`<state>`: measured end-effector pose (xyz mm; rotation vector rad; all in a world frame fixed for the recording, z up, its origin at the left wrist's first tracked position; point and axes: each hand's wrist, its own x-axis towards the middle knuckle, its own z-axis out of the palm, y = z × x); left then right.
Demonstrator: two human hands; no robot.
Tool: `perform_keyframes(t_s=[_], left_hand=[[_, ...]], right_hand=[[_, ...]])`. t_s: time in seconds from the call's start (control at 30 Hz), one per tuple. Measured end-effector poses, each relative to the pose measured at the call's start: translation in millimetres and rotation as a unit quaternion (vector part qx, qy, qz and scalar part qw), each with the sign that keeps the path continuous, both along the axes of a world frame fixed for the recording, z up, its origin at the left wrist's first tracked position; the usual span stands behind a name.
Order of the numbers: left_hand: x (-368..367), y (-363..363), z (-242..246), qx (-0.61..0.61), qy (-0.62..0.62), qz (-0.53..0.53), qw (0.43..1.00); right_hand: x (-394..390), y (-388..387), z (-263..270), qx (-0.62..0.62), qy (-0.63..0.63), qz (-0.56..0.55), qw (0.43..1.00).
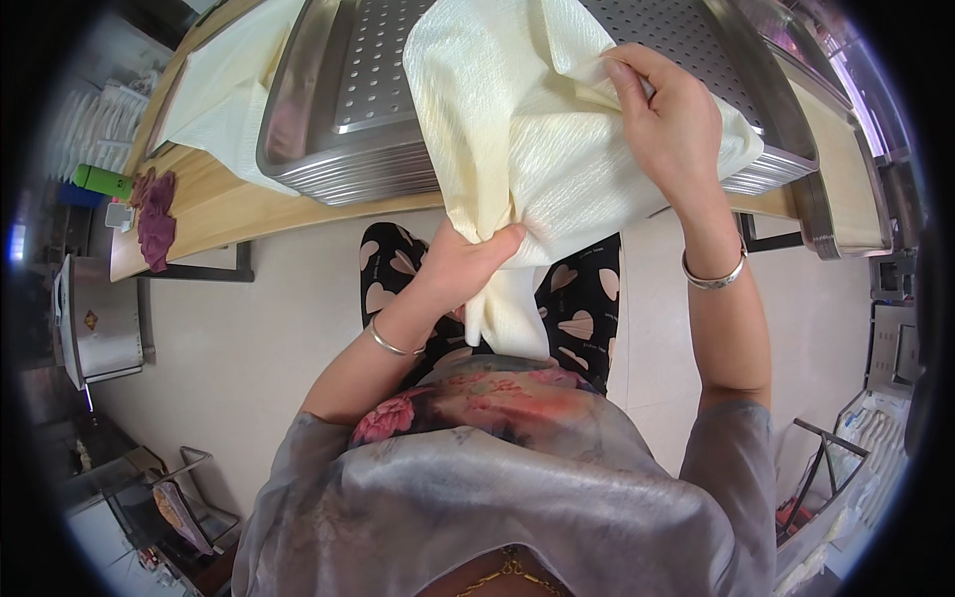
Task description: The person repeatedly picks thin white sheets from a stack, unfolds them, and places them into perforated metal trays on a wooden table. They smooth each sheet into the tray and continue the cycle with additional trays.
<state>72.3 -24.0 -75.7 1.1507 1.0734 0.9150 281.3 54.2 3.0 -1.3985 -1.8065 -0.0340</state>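
A cream, crinkled cloth point(567, 164) hangs bunched between my hands, partly over a stack of perforated metal trays point(373, 67). My left hand point(470, 261) grips its gathered middle, and a loose tail drops below the fist towards my lap. Higher up and to the right, my right hand point(664, 112) pinches a folded edge between thumb and fingers. The cloth hides the middle of the top tray. Some of the cloth's folds cover one another, so its full outline cannot be made out.
On the wooden table point(201, 201), more cream cloth point(224, 112) lies left of the trays. A purple rag point(157, 220) and a green bottle point(103, 180) are at the table's left end. Another tray stack point(843, 179) holds cream material at right. A metal rack point(821, 463) stands behind right.
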Motion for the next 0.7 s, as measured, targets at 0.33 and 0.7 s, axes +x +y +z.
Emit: perform_keyframes(t_s=[0.33,0.7], left_hand=[[18,-5,-6,0.018,-0.097,0.036,0.994],[20,-5,-6,0.034,-0.080,0.040,0.995]], right_hand=[[-2,0,-4,-0.013,-0.012,-0.037,0.999],[-4,-1,-3,-0.008,-0.030,-0.042,0.999]])
